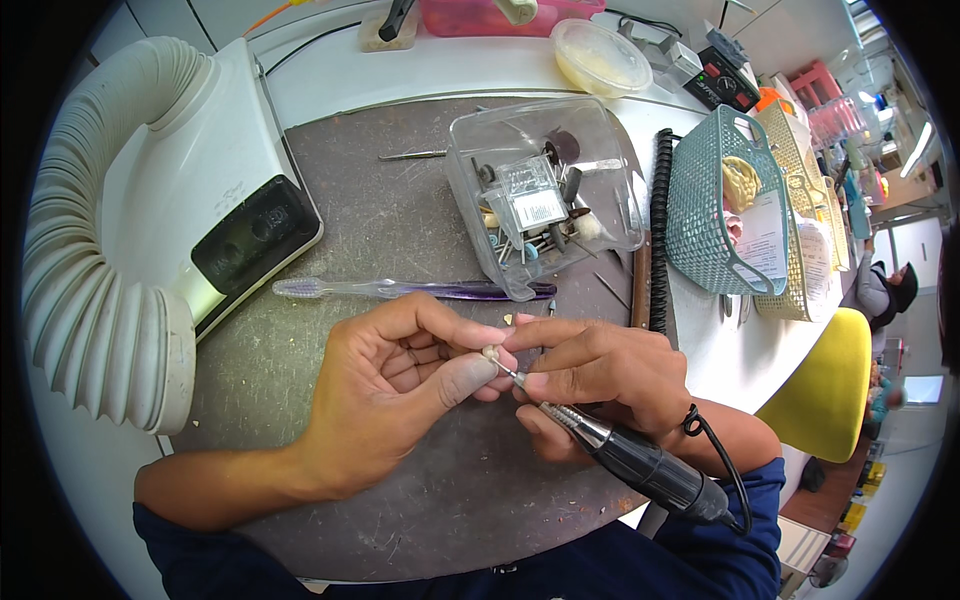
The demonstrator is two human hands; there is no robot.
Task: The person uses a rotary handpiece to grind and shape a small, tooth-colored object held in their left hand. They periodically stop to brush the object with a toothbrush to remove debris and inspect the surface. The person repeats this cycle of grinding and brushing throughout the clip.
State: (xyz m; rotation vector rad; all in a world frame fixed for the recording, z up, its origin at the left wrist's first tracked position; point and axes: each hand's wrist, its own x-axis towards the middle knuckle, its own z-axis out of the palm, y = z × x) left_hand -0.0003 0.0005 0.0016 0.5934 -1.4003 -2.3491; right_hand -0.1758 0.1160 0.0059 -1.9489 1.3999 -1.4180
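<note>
Between the thumb and index fingertip of my left hand (375, 395) is a small cream tooth-shaped piece, like a dental crown (490, 353). The left thumb looks coated in pale dust. My right hand (625, 375) is closed round a black and silver rotary handpiece (655, 470), its cord looping over my right forearm. The handpiece's thin bur (506, 369) points left and reaches the crown; whether it touches is too small to tell. The fingers of both hands meet around the work. Just beyond them lies a clear and purple toothbrush (400, 289).
A clear plastic box (465, 190) of burs and polishing wheels stands beyond my hands on the dark work board (350, 180). At left are a white ribbed hose (95, 330) and a white unit. A teal basket (690, 220) and a black coiled cord (660, 230) are at right.
</note>
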